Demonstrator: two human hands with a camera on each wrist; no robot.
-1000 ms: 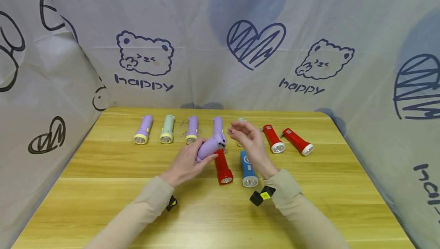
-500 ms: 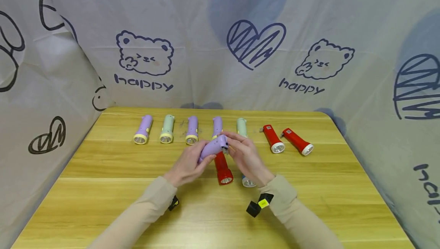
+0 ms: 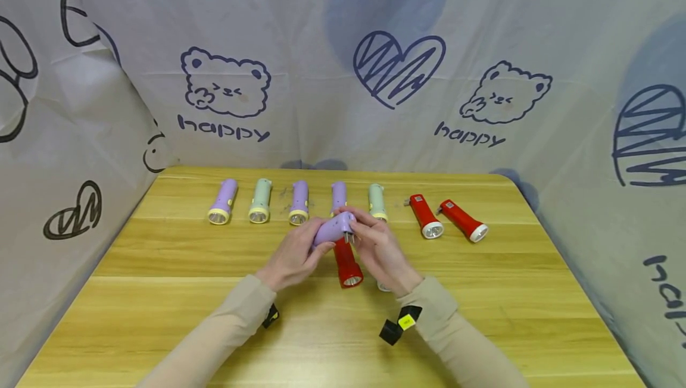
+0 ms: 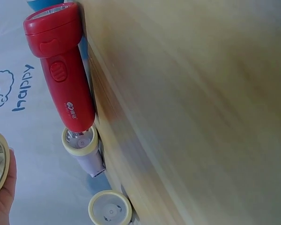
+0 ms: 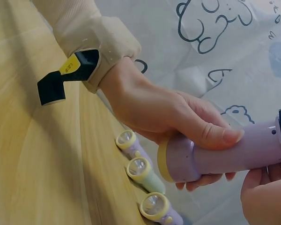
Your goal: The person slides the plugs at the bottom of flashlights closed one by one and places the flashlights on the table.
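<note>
My left hand (image 3: 292, 257) grips a purple flashlight (image 3: 328, 232) round its body, above the table, thumb along the near side. The yellow rim of its head shows in the right wrist view, the thumb (image 5: 232, 136) lying across the barrel. Two metal plug prongs (image 3: 349, 237) stick out from its tail. My right hand (image 3: 383, 251) holds the tail end between thumb and fingers, close by the prongs. Below the hands lies a red flashlight (image 3: 349, 268), its upper end hidden behind the purple one. A blue flashlight is mostly covered by my right hand; its white rim (image 3: 383, 287) shows.
Along the back of the wooden table (image 3: 161, 304) lie purple flashlights (image 3: 224, 197), pale green flashlights (image 3: 261, 199) and two red flashlights with white rims (image 3: 426, 215). A white sheet (image 3: 311, 102) with drawings hangs behind and at both sides.
My right hand has come in leftward from the air and taken hold of the purple flashlight's tail. The prongs now stand out more from the tail. My left hand has barely moved.
</note>
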